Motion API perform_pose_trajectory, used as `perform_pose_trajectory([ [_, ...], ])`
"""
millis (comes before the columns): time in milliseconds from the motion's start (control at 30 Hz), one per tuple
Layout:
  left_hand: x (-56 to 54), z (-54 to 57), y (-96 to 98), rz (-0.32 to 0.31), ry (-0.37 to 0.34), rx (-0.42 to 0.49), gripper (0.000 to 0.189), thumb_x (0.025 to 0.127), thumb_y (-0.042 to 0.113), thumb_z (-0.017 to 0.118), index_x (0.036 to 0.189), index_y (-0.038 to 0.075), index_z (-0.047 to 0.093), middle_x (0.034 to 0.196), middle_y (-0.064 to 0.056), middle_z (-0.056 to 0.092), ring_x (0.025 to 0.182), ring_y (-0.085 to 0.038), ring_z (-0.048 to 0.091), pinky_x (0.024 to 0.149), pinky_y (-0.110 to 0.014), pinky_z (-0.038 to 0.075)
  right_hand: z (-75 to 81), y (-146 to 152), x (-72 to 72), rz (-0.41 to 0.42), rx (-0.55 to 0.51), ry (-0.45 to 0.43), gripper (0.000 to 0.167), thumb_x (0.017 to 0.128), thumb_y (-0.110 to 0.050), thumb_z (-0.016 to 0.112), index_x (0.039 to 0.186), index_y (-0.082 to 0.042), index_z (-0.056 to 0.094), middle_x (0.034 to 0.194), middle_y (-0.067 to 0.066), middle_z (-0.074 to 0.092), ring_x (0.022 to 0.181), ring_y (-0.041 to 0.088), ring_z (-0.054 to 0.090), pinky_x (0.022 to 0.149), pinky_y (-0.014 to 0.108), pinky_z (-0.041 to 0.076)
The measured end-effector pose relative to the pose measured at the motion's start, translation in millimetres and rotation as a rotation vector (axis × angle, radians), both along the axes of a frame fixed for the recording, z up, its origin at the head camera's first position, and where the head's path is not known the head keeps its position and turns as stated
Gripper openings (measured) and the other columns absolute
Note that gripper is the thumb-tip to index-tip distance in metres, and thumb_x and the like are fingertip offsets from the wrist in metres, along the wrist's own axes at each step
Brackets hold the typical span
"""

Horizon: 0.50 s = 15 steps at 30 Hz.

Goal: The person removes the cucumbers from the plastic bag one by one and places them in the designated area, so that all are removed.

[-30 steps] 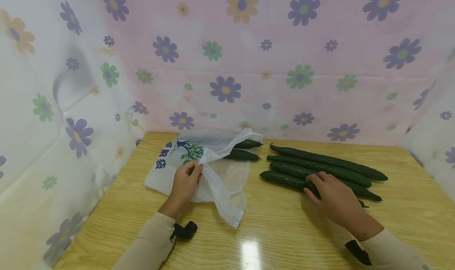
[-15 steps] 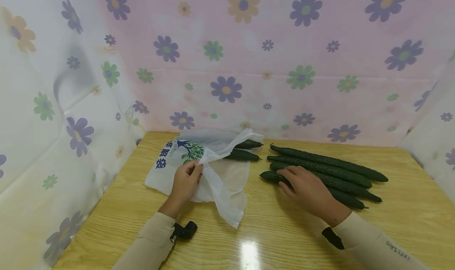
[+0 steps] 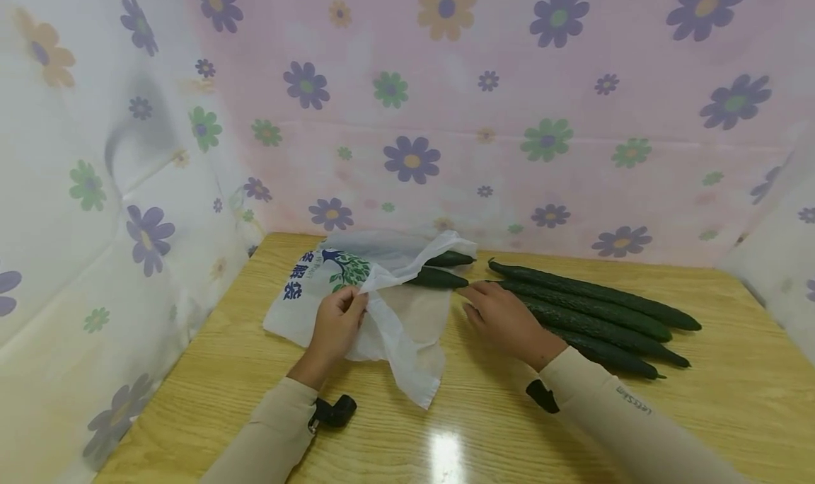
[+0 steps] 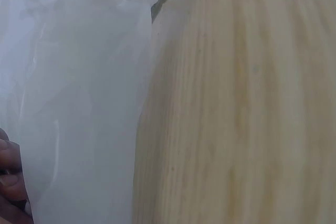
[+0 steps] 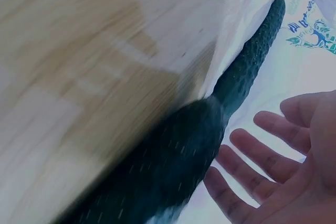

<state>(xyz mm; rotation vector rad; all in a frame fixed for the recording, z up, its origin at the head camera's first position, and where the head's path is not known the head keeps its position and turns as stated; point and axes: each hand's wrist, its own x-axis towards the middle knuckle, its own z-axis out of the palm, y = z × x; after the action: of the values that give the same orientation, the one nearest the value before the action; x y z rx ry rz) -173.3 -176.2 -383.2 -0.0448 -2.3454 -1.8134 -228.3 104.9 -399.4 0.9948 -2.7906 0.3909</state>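
My left hand (image 3: 336, 325) pinches the edge of a white plastic bag (image 3: 407, 321) printed with a green tree and dark blue characters. In the left wrist view the bag (image 4: 89, 103) covers the left side, fingertips (image 4: 9, 166) at its edge. The ends of two cucumbers (image 3: 439, 277) stick out of the bag's mouth. My right hand (image 3: 506, 321) hovers by their tips, over the left ends of several cucumbers (image 3: 598, 289) lying side by side, hiding some ends. The right wrist view shows its fingers (image 5: 262, 156) spread, holding nothing, beside a cucumber (image 5: 157, 166).
The wooden table (image 3: 382, 434) bears the bag on the left and the loose cucumbers on the right. Flowered cloth (image 3: 446, 102) hangs behind the table and along both sides. A black wrist camera mount (image 3: 336, 412) sits at the left cuff.
My right hand has moved left along the loose cucumbers to their left ends, near the bag's mouth. My left hand keeps its pinch on the bag. The head view has shifted slightly.
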Motion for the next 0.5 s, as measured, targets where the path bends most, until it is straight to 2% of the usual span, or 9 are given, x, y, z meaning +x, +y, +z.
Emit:
perform_pose_trajectory([
  [167, -0.7, -1.0, 1.7, -0.003, 0.014, 0.006, 0.025, 0.102, 0.006, 0.051, 0.080, -0.005, 0.056, 0.064, -0.001, 0.047, 0.057, -0.009, 0.044, 0.053, -0.020, 0.037, -3.7, -12.9, -7.9, -0.008, -0.085, -0.090, 0.037, 0.101, -0.013, 0.057, 0.135, 0.003, 0.057, 0.129, 0.022, 0.062, 0.121, 0.040, 0.059, 0.101, 0.055, 0.048],
  [500, -0.8, -2.4, 2.6, 0.023, 0.023, -0.007, 0.026, 0.101, 0.005, 0.051, 0.078, -0.006, 0.056, 0.063, -0.001, 0.046, 0.057, -0.008, 0.043, 0.054, -0.020, 0.037, -4.2, -31.6, -21.8, -0.051, -0.147, -0.209, 0.046, 0.103, -0.019, 0.054, 0.144, 0.001, 0.047, 0.145, 0.023, 0.049, 0.133, 0.040, 0.050, 0.103, 0.054, 0.047],
])
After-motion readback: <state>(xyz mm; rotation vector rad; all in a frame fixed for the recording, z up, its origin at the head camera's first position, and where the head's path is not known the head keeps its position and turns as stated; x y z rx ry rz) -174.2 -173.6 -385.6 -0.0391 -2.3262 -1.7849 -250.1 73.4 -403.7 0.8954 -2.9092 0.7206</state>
